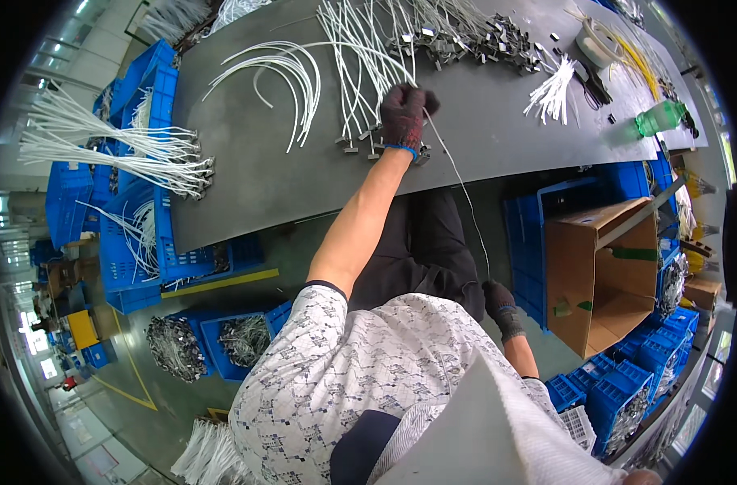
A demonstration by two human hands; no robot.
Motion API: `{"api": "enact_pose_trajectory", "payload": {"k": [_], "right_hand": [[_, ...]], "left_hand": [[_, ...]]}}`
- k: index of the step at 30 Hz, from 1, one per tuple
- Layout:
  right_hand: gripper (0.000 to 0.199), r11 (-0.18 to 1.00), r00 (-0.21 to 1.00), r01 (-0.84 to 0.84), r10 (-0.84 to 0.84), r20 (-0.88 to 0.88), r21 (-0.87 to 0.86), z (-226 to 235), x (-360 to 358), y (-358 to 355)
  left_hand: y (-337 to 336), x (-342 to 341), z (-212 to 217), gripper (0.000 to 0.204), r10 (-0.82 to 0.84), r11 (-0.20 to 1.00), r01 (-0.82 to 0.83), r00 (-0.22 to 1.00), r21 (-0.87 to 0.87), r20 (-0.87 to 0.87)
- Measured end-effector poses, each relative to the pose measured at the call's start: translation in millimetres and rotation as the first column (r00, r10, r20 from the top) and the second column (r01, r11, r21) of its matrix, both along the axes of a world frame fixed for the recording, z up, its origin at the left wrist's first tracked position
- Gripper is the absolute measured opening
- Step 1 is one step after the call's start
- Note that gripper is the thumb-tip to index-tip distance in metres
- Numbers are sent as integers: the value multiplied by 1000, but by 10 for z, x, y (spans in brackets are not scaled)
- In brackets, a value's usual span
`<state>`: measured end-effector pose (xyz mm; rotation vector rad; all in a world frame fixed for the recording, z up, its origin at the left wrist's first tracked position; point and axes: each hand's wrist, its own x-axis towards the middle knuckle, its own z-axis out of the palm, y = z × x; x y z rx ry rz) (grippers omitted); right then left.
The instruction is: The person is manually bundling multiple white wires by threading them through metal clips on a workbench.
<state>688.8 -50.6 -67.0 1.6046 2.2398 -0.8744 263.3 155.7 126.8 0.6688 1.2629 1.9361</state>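
Observation:
My left hand (404, 117), in a dark red-and-black glove, is closed over the table near its front edge. A thin white cable (460, 179) runs from it, past the table edge, down to my gloved right hand (504, 309). That hand is low beside my right thigh, its fingers closed round the cable's lower end. Around and beyond my left hand lie long white cables (360, 77) with small grey end pieces (350, 149). Left of them, several curved white cables (291, 77) rest on the dark table (247, 174). What my left fingers pinch is partly hidden.
A heap of metal-tipped cables (473, 44) lies at the back, with a bundle of white ties (554, 87) and a green bottle (659, 119) at right. A cardboard box (574, 283) stands below right. Blue crates (134, 234) and a white cable bundle (134, 149) are left.

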Motion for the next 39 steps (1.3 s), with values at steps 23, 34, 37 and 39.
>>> {"api": "enact_pose_trajectory", "payload": {"k": [23, 34, 37, 39], "right_hand": [[23, 999, 999, 36, -36, 5, 7, -17, 31, -187], [25, 977, 945, -88, 142, -293, 192, 699, -597, 580], [33, 992, 769, 119, -124, -627, -50, 1348, -1080, 753], [37, 927, 617, 317, -364, -698, -203, 1679, -1436, 897]], "left_hand": [[-258, -5, -20, 13, -25, 996, 4, 974, -94, -227], [-591, 385, -695, 23, -532, 825, 515, 846, -232, -16], [-548, 369, -459, 25, -457, 879, 426, 881, -216, -122], [-608, 435, -397, 25, -482, 864, 458, 873, -209, -78]]}}
